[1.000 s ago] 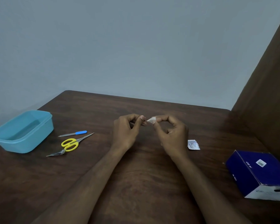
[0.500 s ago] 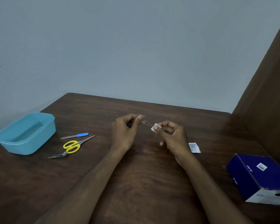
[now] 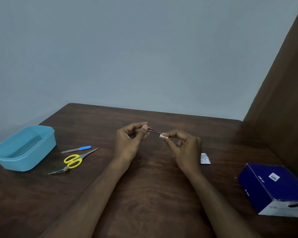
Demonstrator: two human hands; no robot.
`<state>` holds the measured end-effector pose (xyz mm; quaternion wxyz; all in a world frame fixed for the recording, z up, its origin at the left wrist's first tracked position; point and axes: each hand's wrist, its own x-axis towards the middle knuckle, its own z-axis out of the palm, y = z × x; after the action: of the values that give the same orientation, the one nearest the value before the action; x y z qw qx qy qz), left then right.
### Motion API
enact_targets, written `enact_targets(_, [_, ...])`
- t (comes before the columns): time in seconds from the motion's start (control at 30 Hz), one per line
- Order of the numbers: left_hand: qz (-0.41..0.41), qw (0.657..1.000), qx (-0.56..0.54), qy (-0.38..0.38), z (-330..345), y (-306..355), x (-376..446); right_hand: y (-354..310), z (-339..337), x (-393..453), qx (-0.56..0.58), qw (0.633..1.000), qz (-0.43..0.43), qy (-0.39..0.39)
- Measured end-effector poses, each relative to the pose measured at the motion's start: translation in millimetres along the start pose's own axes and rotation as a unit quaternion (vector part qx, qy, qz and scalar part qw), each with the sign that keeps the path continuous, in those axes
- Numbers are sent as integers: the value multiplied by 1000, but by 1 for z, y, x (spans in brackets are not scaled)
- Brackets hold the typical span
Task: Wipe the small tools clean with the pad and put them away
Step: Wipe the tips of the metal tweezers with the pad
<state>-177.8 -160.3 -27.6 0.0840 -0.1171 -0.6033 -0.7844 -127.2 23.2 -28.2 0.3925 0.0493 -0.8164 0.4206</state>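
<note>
Hands meet above the middle of the dark wooden table (image 3: 144, 194). The left hand (image 3: 129, 143) pinches one end of a thin metal tool (image 3: 154, 130), probably tweezers, between thumb and forefinger, the other fingers curled beneath. The right hand (image 3: 184, 146) pinches a small white pad (image 3: 163, 136) around the tool's far tip, so pad and tool touch; both are held clear of the tabletop.

At the left edge of the table sits a light blue plastic tub (image 3: 24, 162) without a lid; nothing can be made out inside it, though its near wall hides part of the floor. Just beside it, toward the centre, lie three tools close together: a nail file with a blue handle (image 3: 77, 149), yellow-handled scissors (image 3: 76, 159) and a small metal clipper (image 3: 58, 171) whose end touches the scissors' handle.

Near the right hand, a torn white sachet (image 3: 205, 158) lies flat on the wood. At the right edge stands a dark blue cardboard box (image 3: 272, 188), its white end facing the near edge; its contents are hidden.
</note>
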Motion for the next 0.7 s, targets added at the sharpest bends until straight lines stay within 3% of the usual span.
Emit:
enact_targets(0.07, [-14, 999, -29, 3, 0, 0, 0, -1, 1, -2, 24, 1000, -1, -12])
enact_targets(0.2, [-50, 996, -71, -12, -2, 1, 0, -4, 5, 1, 213, 968, 129, -34])
enact_targets(0.37, [-47, 996, -65, -40, -1, 0, 1, 3, 8, 5, 244, 943, 222, -50])
enact_targets(0.7, [-8, 995, 13, -96, 3, -5, -2, 9, 11, 4, 190, 956, 203, -91])
